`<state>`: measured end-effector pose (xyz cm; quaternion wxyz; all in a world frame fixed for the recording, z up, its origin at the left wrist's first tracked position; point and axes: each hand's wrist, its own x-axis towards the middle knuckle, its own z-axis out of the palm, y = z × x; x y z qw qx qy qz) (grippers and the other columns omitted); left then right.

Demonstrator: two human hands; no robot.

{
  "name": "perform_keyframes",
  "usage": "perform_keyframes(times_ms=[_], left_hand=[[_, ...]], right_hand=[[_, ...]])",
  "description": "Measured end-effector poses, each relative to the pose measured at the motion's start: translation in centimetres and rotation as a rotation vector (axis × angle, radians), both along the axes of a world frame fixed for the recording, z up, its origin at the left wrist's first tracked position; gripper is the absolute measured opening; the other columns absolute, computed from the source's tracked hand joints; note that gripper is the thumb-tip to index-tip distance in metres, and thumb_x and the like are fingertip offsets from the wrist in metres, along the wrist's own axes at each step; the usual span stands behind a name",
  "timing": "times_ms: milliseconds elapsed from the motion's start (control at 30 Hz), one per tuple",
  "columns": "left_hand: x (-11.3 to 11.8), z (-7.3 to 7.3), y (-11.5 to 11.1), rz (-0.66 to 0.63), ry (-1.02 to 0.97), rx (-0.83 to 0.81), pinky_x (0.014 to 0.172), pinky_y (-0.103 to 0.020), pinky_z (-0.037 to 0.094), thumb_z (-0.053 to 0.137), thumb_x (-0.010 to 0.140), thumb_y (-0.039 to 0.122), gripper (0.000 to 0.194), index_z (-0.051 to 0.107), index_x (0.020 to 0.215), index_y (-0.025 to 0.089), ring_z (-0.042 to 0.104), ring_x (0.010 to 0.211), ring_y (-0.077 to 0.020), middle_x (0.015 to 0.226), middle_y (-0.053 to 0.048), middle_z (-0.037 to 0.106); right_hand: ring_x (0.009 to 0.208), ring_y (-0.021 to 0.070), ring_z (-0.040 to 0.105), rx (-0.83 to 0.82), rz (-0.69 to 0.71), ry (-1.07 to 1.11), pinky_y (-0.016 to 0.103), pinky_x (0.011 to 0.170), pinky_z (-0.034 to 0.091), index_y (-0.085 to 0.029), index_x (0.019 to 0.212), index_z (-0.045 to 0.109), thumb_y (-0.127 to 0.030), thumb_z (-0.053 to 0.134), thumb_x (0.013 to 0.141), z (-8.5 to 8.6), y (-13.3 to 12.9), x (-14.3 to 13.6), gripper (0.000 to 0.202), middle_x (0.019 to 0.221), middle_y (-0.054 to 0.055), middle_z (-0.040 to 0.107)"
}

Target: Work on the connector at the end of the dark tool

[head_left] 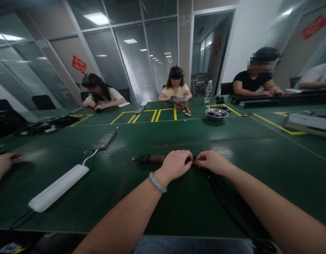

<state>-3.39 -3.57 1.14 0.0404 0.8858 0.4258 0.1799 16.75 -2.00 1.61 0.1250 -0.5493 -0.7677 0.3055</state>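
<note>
A dark cylindrical tool (154, 159) with a brown grip and a metal tip lies on the green table, its tip pointing left. My left hand (177, 164), a bracelet at its wrist, is wrapped round the tool's right end. Close beside it, my right hand (209, 161) pinches something small and dark at that end; the fingers hide most of it. A black cable (223, 199) runs from below my right hand towards the table's front edge.
A white power strip (59, 187) lies at the left, with a phone (105, 140) behind it. Another person's hand (4, 165) is at the far left. A metal bowl (216, 114), a bottle (208, 91) and coloured wires (182, 107) stand farther back. Several people sit around.
</note>
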Motion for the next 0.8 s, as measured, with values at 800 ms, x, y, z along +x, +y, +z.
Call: perform_keyframes(times_ms=[800], left_hand=[[0.05, 0.36, -0.26, 0.040, 0.033, -0.018, 0.080, -0.034, 0.047, 0.052, 0.092, 0.034, 0.017, 0.055, 0.103, 0.022, 0.061, 0.090, -0.0185, 0.098, -0.001, 0.063]], right_hand=[[0.067, 0.0159, 0.065, -0.006, -0.005, 0.002, 0.023, 0.058, 0.042, -0.022, 0.082, 0.073, -0.042, 0.060, 0.080, 0.08, -0.07, -0.10, 0.024, 0.075, 0.001, 0.073]])
